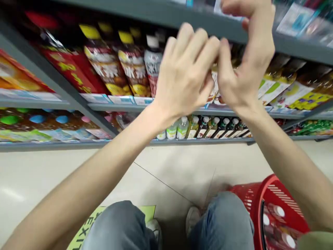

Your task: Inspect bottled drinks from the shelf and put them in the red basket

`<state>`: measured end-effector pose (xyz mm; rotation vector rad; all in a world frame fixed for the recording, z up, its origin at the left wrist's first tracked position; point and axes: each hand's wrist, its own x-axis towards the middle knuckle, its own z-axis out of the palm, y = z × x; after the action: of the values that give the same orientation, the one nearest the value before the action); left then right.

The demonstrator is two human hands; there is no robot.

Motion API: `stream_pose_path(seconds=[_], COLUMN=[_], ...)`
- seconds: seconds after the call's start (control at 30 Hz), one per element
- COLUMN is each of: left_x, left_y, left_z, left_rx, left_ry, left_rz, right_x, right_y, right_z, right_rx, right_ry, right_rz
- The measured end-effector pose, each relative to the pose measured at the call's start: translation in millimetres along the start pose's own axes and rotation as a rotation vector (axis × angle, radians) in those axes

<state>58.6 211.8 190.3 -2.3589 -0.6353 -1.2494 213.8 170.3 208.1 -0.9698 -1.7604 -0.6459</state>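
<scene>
Both of my hands are raised in front of the middle shelf [166, 107] of bottled drinks. My left hand [184, 73] shows its back, with the fingers curled together and pressed towards the right hand. My right hand [247, 59] is held upright, its fingers bent over at the top by the upper shelf edge [145, 14] and its thumb meeting the left fingers. A strip of a bottle label [214, 88] shows between the two hands. Whatever they grip is hidden behind them. Both hands are slightly blurred.
Yellow-capped brown bottles [132, 62] and a white-capped one [152, 59] stand left of my hands. Small bottles [208, 126] line the bottom shelf. A red basket [249, 198] with white-capped bottles sits on the floor at right, by my knees [223, 222]. A green EXIT floor sticker [85, 229] lies below.
</scene>
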Motion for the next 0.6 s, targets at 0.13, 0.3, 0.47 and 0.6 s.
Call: stream_pose_path(seconds=[0.13, 0.3, 0.47, 0.6], left_x=[-73, -130, -149, -155], left_y=[33, 63, 99, 152], left_z=[43.1, 60.8, 44.2, 38.6], left_rx=[-0.114, -0.346, -0.489, -0.599], left_ry=[-0.145, -0.408, -0.671, -0.823], left_rz=[0.064, 0.028, 0.254, 0.397], right_x=[-92, -152, -179, -241], right_y=[-17, -18, -34, -53], right_z=[12, -1, -99, -212], right_rx=[0.118, 0.134, 0.079, -0.182], right_ry=[-0.09, -0.401, -0.792, -0.599], right_rz=[-0.069, 0.001, 0.171, 0.652])
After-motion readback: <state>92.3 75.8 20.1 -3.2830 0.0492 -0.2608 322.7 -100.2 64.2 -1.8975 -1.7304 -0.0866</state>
